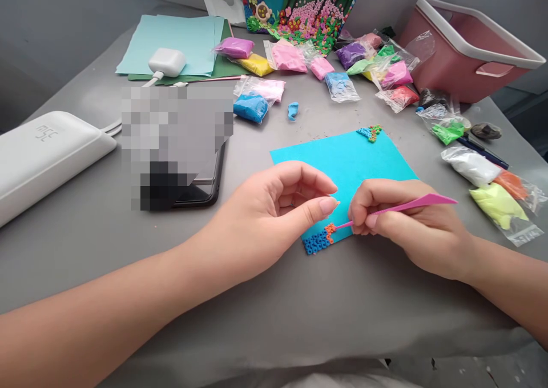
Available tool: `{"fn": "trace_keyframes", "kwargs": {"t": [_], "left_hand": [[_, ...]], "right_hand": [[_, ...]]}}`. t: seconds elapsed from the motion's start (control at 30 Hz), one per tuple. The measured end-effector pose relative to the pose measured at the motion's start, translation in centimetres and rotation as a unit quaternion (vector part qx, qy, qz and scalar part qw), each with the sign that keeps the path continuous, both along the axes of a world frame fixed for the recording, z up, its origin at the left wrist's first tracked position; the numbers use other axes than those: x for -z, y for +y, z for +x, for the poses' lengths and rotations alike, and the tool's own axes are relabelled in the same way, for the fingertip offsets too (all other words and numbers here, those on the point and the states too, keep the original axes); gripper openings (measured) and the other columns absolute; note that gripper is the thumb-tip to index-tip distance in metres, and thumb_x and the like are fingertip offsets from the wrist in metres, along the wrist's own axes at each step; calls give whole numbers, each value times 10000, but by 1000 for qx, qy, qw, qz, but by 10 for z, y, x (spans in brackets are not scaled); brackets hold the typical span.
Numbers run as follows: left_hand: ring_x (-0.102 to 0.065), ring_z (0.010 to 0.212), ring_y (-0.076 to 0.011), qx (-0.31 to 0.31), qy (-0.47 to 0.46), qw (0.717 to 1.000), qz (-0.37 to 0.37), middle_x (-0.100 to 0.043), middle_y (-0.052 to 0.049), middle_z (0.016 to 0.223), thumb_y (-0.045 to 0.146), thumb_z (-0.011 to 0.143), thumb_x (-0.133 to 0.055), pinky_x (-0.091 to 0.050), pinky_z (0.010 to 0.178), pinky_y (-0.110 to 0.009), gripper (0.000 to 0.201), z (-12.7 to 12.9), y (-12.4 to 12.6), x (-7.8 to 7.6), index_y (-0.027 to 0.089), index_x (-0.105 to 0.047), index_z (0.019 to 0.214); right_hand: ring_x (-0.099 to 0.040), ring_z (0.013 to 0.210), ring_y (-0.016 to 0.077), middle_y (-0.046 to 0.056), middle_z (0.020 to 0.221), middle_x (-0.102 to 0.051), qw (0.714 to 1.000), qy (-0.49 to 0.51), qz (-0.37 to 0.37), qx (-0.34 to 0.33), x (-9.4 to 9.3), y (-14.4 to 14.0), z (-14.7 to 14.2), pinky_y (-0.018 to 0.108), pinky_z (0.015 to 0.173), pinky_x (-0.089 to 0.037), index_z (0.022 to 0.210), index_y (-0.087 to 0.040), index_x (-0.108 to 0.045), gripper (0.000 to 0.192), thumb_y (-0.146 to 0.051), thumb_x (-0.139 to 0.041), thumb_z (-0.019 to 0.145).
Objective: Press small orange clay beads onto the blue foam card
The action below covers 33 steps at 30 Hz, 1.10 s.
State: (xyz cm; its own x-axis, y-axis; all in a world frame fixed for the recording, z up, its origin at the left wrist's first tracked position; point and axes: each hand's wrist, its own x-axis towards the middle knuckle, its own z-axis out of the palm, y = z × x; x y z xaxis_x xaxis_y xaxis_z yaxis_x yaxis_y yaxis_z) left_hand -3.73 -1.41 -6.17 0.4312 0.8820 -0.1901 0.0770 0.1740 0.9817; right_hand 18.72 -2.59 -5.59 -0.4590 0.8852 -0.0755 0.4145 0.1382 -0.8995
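A turquoise card [359,162] lies on the grey table. Small blue and orange clay rings [319,239] cover its near-left corner, and a smaller cluster [370,132] sits at its far corner. My right hand [402,225] grips a thin pink clay tool [406,205], whose tip touches the orange rings. My left hand [274,211] hovers just left of the tool tip with thumb and forefinger nearly pinched; whether a bit of clay sits between them cannot be seen.
Several bags of coloured clay [342,68] lie behind the card and others [496,194] to the right. A pink bin [466,51] stands far right. A phone [201,188], a white power bank [43,154] and an earbud case [166,61] lie left. A loose blue clay lump [293,110].
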Motion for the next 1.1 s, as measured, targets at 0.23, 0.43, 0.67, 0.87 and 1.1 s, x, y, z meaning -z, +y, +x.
{"fn": "trace_keyframes", "kwargs": {"t": [0.23,0.43,0.67,0.87,1.1], "left_hand": [[-701,806,-125,5,-11,1000,-28,-717,27,873,351,826,-794,-577,704,-201,199,1,0,-1,214,-687,922],[-725,832,-150,0,-28,999,-17,-733,17,891,291,809,-810,-602,725,-233,201,2,-1,-2,217,-680,944],[-741,849,-111,17,-77,996,-50,-760,52,865,215,794,-832,-604,755,-175,226,1,-2,-3,230,-678,959],[-738,795,-93,35,-97,992,-75,-766,66,815,114,741,-857,-592,709,-151,276,3,-1,-2,215,-681,928],[-718,797,-77,53,-104,991,-68,-746,70,835,118,774,-835,-595,708,-140,250,4,-3,-1,223,-688,947]], "right_hand": [[-577,675,187,50,673,-551,971,218,3,98,4,15,5,330,651,-523,682,-207,-617,349,-50,-363,861],[-604,795,151,15,844,-629,973,13,224,54,2,0,0,295,725,-527,993,-245,-634,203,-161,-451,1016],[-646,719,123,30,843,-685,930,-83,355,-46,-6,-6,-3,253,663,-565,1116,-238,-699,204,-135,-629,955],[-713,760,137,46,890,-737,929,-53,362,-59,-6,-5,-3,243,681,-612,1044,-225,-762,189,-118,-707,898],[-700,741,132,26,867,-740,932,-21,358,-60,-8,-6,-1,253,664,-596,977,-241,-731,196,-67,-688,900]]}}
